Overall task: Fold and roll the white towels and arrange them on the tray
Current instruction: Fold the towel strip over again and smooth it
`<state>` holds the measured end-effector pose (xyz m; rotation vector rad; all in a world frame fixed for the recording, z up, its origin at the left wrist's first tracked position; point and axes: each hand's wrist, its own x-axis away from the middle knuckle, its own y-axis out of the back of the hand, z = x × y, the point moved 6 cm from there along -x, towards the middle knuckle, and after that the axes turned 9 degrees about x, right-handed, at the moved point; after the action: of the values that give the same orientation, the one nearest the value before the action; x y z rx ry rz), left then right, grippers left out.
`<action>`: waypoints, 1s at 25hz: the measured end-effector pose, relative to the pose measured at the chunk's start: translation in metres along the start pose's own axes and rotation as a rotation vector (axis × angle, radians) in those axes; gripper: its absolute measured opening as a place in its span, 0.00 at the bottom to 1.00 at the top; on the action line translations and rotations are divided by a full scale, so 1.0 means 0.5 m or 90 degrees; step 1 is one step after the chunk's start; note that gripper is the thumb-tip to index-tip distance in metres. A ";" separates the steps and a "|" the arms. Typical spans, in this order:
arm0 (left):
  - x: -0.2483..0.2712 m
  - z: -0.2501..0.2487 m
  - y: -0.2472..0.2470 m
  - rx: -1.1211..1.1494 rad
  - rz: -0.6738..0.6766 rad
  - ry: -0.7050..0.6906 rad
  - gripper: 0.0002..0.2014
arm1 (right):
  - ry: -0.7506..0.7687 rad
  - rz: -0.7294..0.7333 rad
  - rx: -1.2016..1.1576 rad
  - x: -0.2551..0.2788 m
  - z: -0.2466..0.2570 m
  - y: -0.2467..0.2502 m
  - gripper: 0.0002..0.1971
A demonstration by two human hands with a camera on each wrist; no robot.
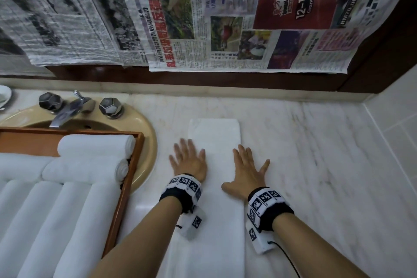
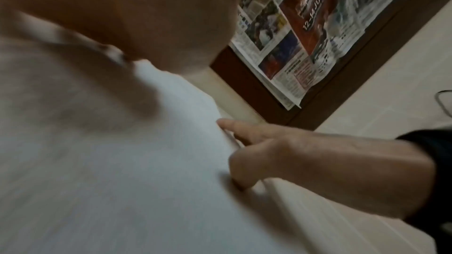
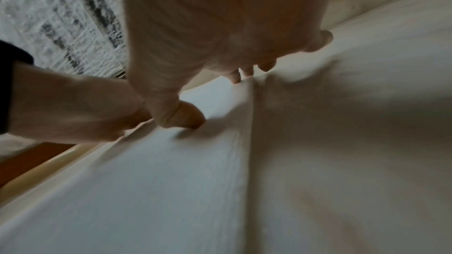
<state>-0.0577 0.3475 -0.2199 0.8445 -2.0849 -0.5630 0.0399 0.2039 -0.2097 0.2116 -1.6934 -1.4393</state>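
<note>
A white towel (image 1: 214, 133), folded into a long narrow strip, lies flat on the marble counter (image 1: 316, 153) and runs from near my body toward the wall. My left hand (image 1: 188, 160) lies palm down with spread fingers on the strip's left edge. My right hand (image 1: 247, 169) presses flat on its right edge, thumb on the cloth. The right wrist view shows the towel (image 3: 195, 181) under my right hand (image 3: 220, 45). In the left wrist view the towel (image 2: 97, 161) is blurred. A wooden tray (image 1: 133, 165) at left holds several rolled white towels (image 1: 94, 144).
The tray rests over a beige sink (image 1: 144, 124) with a chrome tap (image 1: 67, 110) and two knobs. Newspaper sheets (image 1: 203, 18) hang on the wall behind the counter. A tiled side wall (image 1: 394, 131) bounds the counter at right. Bare marble lies right of the towel.
</note>
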 end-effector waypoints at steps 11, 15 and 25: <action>-0.030 -0.078 0.004 -0.282 0.075 -0.164 0.34 | -0.022 -0.034 0.094 -0.015 -0.018 -0.011 0.42; 0.019 -0.061 -0.050 -0.320 0.211 -0.206 0.33 | -0.055 -0.017 0.107 -0.041 -0.024 0.014 0.33; -0.137 -0.155 -0.039 -0.384 0.194 -0.228 0.32 | -0.053 0.000 0.083 -0.202 -0.071 0.111 0.33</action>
<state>0.0436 0.3761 -0.2221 0.0776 -2.1117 -1.1556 0.1467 0.2590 -0.2141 0.2260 -1.8575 -1.3558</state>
